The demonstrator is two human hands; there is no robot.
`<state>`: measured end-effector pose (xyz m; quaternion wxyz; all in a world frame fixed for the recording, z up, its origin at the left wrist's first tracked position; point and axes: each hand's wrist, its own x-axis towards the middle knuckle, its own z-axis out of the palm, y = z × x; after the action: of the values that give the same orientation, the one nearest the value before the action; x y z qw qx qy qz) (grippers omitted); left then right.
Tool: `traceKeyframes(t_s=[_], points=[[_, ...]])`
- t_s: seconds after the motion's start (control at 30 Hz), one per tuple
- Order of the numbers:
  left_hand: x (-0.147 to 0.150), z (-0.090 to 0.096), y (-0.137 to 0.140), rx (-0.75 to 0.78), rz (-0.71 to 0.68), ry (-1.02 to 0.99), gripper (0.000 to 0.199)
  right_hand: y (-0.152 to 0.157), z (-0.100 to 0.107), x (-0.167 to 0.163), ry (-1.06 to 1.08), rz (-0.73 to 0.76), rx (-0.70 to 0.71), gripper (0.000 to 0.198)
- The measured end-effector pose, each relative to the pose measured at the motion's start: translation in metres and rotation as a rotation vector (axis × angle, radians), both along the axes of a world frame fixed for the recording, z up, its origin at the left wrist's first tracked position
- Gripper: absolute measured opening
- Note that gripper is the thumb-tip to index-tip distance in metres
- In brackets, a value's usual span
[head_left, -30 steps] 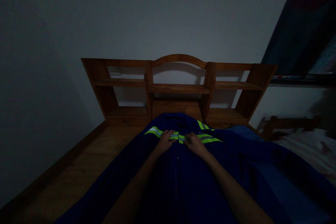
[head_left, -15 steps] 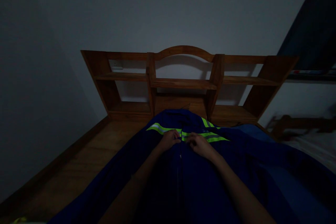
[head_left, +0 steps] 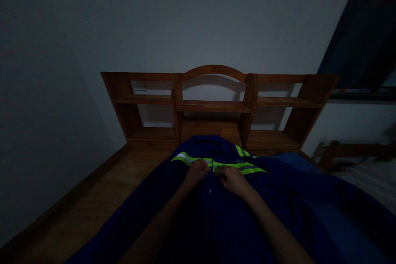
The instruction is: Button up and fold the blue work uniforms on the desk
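Note:
A dark blue work jacket (head_left: 192, 210) with yellow-green and grey reflective bands lies spread out, front up, its collar toward the shelf. Down its middle runs the front opening, with a small pale zip pull (head_left: 210, 191) below the chest band. My left hand (head_left: 198, 171) is closed, fingers pinching the cloth at the left edge of the opening, just under the band. Across the opening, my right hand (head_left: 232, 178) has its fingers curled on the right front edge at the band (head_left: 252, 169). Fingertips are dim and partly hidden.
A wooden headboard with shelves (head_left: 213, 106) stands against the pale wall (head_left: 198, 20) beyond the jacket. Bare wooden boards (head_left: 102, 185) lie to the left. Blue cloth (head_left: 328, 218) lies under the right sleeve. A dark window (head_left: 355, 41) is at upper right.
The camera view has shifted, so the headboard and jacket sit slightly lower. Both hands stay by the front opening; the right hand's fingers have moved slightly along the jacket edge.

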<state>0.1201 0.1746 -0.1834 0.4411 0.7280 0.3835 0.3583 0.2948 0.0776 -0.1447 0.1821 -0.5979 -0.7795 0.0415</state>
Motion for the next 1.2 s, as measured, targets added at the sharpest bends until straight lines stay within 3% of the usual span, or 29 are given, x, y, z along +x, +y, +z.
traceKeyframes(t_s=[0.1, 0.3, 1.2], points=[[-0.001, -0.003, -0.003, -0.099, 0.011, -0.14, 0.026, -0.001, 0.0, 0.002, 0.013, -0.024, 0.006, 0.035], [-0.005, -0.016, -0.002, -0.11, 0.074, -0.318, 0.031, -0.003, 0.001, 0.002, 0.0, -0.02, 0.015, 0.03], [-0.002, -0.022, -0.002, -0.062, 0.116, -0.295, 0.03, -0.008, 0.005, -0.004, -0.004, 0.019, 0.012, 0.03]])
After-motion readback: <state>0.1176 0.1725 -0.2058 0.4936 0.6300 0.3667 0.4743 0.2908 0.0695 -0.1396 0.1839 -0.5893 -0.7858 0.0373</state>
